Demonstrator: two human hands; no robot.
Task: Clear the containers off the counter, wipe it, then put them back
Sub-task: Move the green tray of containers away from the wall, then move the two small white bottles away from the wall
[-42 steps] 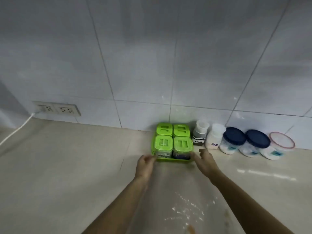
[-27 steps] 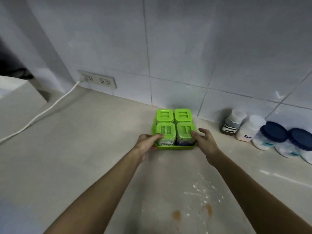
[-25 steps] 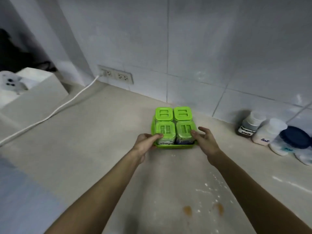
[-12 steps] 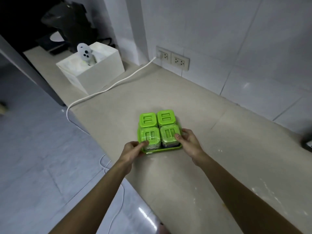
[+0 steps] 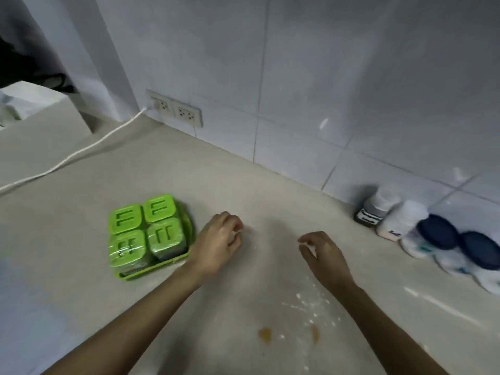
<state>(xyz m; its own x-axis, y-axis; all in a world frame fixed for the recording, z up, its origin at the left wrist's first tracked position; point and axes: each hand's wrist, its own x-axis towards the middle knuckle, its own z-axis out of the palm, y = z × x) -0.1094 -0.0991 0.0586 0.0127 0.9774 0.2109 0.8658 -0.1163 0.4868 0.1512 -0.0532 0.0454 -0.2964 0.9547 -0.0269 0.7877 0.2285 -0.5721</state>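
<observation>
Both our hands, left and right, are loosely open and hold nothing. The green tray rests at left; the jars at right could topple if grabbed quickly.

Home kitchen. Beige stone counter against white tiled wall; labelled seasoning jars, green condiment set, wall sockets, spilled powder.
</observation>
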